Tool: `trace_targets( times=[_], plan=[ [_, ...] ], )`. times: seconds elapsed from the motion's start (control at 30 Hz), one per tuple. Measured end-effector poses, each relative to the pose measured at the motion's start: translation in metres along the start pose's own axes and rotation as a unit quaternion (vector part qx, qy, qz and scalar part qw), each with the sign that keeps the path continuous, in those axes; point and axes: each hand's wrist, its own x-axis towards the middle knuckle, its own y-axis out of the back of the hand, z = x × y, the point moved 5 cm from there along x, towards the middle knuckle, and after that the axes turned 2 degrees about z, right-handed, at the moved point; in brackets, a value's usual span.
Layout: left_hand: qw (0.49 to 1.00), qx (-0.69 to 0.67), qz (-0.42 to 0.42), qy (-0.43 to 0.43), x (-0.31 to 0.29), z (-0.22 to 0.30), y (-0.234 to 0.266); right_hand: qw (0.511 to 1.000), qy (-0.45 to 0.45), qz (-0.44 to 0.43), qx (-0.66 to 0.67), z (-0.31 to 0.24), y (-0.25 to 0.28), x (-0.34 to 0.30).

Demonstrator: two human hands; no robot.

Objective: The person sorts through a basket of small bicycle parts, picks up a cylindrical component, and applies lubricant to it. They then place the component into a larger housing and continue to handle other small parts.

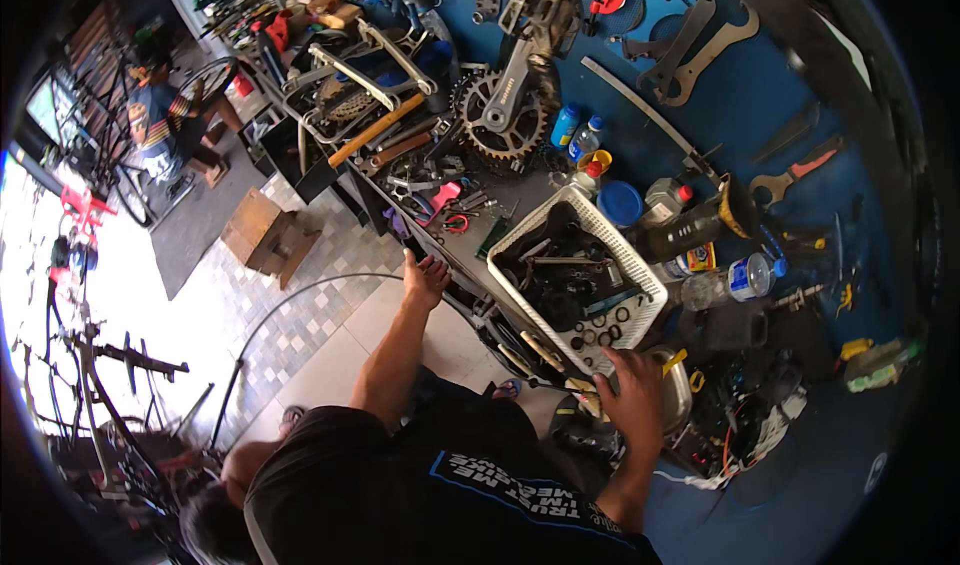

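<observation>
Just beyond the right hand (636,400), with its fingers spread and the thumb set apart, a white plastic basket (632,263) of dark parts and black rings (606,336) sits on the surface (530,197); whether those fingers grip anything, I cannot tell. Left hand (427,281) fingers are apart, near the surface's edge, with a thin dark cable (300,291) curving past the wrist. Farther beyond them stands a bicycle crankset (502,112); right of the right fingers lies a blue-capped bottle (750,277).
</observation>
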Motion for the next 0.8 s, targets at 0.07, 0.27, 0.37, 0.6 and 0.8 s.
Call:
trace_targets(
  times=[0.07, 0.27, 0.37, 0.6, 0.8],
  plan=[
    [0.999, -0.021, 0.024, 0.019, 0.032, 0.000, -0.009, 1.000, -0.018, 0.006, -0.001, -0.037, -0.009, 0.007],
    [0.850, 0.359, 0.032, -0.384, 0.109, 0.090, 0.002, 0.995, -0.058, -0.011, 0.076, -0.151, -0.061, 0.030],
    [0.813, 0.406, -0.071, -0.410, 0.093, 0.106, -0.016, 0.992, -0.085, -0.038, 0.082, -0.188, -0.083, 0.027],
    [0.572, 0.612, -0.128, -0.531, 0.042, 0.143, -0.037, 0.986, -0.140, -0.057, 0.069, -0.224, -0.107, 0.030],
    [0.330, 0.775, -0.235, -0.484, 0.015, 0.134, -0.014, 0.981, -0.164, -0.091, 0.047, -0.233, -0.135, 0.035]
  ],
)
